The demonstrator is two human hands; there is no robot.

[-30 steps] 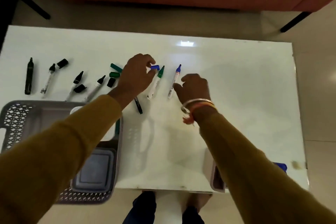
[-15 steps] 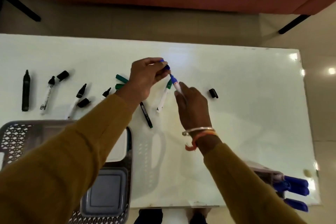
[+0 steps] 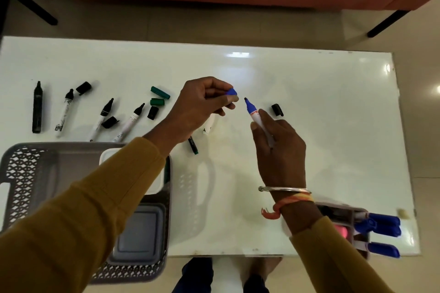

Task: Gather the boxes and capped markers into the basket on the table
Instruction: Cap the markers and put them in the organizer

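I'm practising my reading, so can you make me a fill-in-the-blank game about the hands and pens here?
1. The left hand pinches a small ____ cap.
2. The right hand holds a blue marker with no ____ on its tip.
3. The basket sits at the ____ side of the table.
Missing words: blue, cap, left.

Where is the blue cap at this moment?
Head view, mid-table: the blue cap is pinched in the left hand, just left of the tip of the blue marker held by the right hand.
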